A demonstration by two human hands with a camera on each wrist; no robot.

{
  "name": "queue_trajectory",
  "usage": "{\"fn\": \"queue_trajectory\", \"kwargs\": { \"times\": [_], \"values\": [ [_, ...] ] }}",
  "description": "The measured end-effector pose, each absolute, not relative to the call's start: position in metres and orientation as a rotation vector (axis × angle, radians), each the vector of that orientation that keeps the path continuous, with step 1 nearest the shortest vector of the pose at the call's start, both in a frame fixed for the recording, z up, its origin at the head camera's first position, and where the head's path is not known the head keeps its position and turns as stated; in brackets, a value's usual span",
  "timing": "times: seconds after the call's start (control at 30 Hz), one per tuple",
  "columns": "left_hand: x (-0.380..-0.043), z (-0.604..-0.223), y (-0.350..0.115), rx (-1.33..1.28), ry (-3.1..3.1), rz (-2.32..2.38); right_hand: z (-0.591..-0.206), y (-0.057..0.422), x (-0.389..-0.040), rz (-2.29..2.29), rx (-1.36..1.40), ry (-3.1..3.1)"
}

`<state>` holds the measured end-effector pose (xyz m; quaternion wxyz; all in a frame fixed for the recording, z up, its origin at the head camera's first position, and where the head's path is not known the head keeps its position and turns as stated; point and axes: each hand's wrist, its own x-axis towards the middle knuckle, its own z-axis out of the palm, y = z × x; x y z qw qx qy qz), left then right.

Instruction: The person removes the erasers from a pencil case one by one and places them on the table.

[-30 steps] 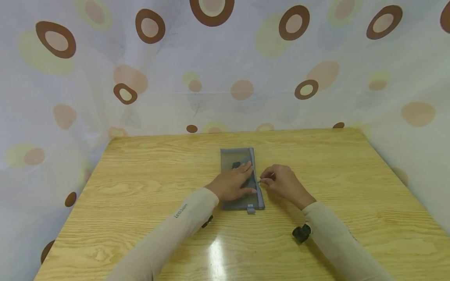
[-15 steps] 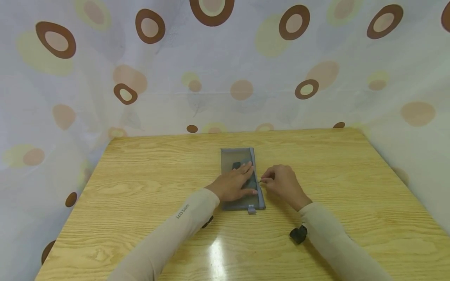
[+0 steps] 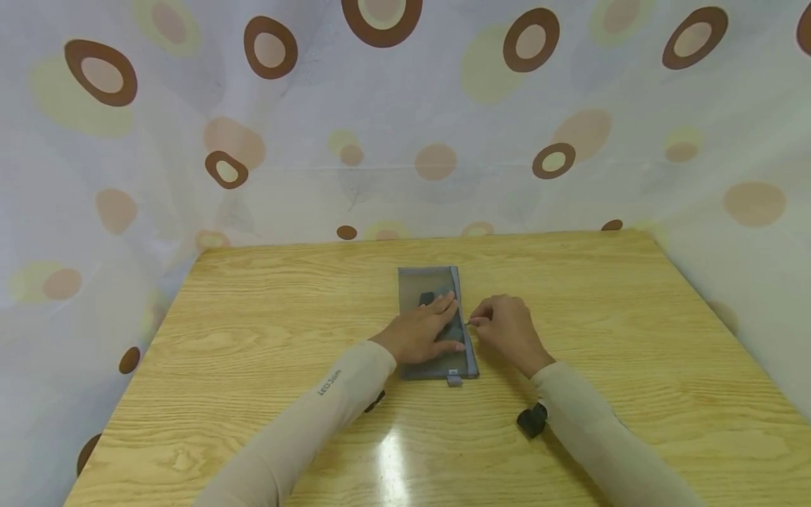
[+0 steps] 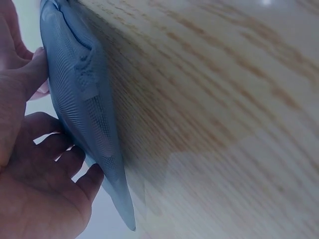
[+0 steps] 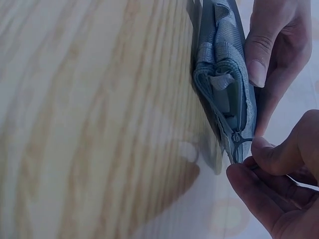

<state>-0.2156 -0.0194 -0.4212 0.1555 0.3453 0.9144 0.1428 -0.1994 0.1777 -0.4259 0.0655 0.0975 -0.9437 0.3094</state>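
Note:
A grey mesh zipper pouch [image 3: 409, 282] lies flat on the table, a dark object [image 3: 426, 298] showing through its mesh. My left hand [image 3: 418, 335] rests on top of it, fingers straight and spread, thumb near the zipper edge. At that right edge my right hand [image 3: 509, 329] pinches the zipper pull [image 5: 243, 141], a thin dark loop, between thumb and forefinger. In the right wrist view, the zipper gapes between the tabbed end and the slider, and something inside [image 5: 230, 104] shows there. What the object inside is, I cannot tell.
The pouch sits mid-table on a light wood-grain table [image 3: 285, 296]. A small fabric tab [image 3: 454, 380] sticks out at its near end. A patterned curtain [image 3: 393, 127] hangs behind and along both sides. A black wrist camera [image 3: 532, 420] is on the right wrist.
My right hand, still pinching the zipper pull, has shifted slightly away from me along the pouch edge, its forearm swinging a little left. My left hand stays put on the pouch.

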Motion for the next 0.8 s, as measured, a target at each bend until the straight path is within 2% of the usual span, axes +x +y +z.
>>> {"fn": "queue_trajectory", "kwargs": {
  "times": [0.8],
  "values": [
    [-0.215, -0.420, -0.020, 0.993, 2.627, 0.426, -0.428, 0.173, -0.212, 0.970, 0.234, -2.832]
  ]
}}
